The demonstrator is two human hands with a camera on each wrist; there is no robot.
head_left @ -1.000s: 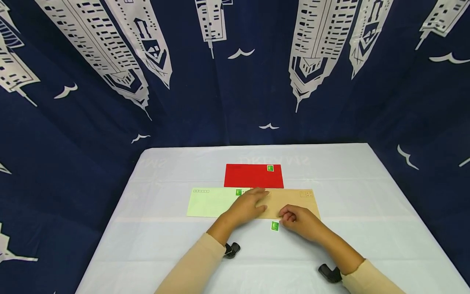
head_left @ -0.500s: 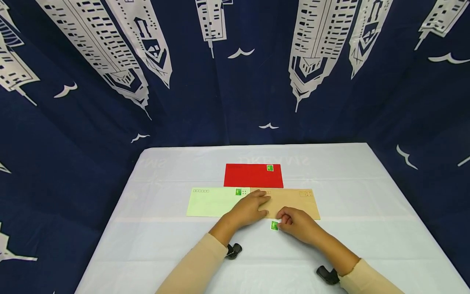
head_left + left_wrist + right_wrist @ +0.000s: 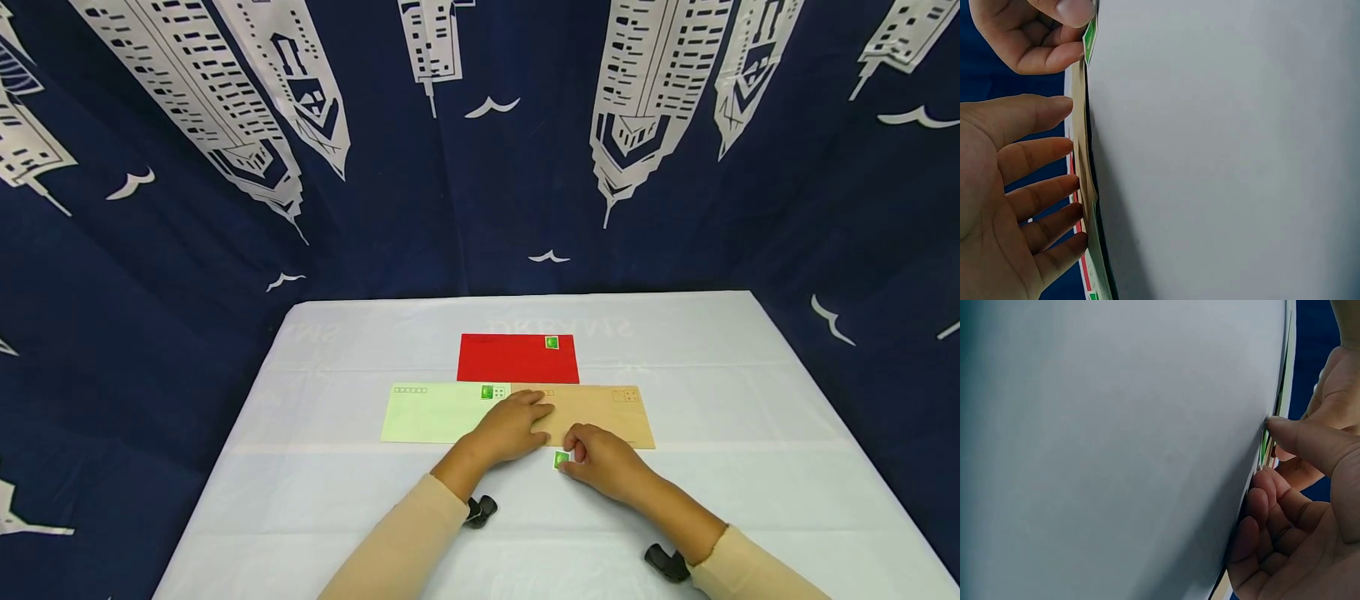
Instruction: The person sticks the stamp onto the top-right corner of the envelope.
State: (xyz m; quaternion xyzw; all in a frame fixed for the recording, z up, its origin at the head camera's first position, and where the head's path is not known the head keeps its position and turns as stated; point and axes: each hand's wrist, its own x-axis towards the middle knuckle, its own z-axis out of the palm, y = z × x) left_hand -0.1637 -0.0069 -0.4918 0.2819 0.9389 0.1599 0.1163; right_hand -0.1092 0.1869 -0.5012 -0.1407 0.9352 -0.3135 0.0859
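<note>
My left hand (image 3: pixel 512 427) rests spread on the left part of a brown envelope (image 3: pixel 592 417), which lies flat on the table. In the left wrist view, its fingers (image 3: pixel 1041 194) reach straight to the paper. Just below the envelope's near edge is a small green stamp (image 3: pixel 560 460) with a white border. My right hand (image 3: pixel 606 461) pinches that stamp at its right side, thumb at the lower corner and curled index finger at the upper one. The right wrist view shows the thumb (image 3: pixel 1310 439) right against the stamp's green face (image 3: pixel 1264 445).
A pale green envelope (image 3: pixel 431 417) with a stamp (image 3: pixel 487 392) adjoins the brown one on the left. Behind them lies a red envelope (image 3: pixel 502 358), also stamped (image 3: pixel 552 342). The white table (image 3: pixel 360 342) ends at a dark blue printed curtain (image 3: pixel 450 208).
My right hand has shifted slightly left and its thumb has come onto the loose stamp. The left hand has slid slightly right and down on the brown envelope, uncovering more of the pale green envelope's corner.
</note>
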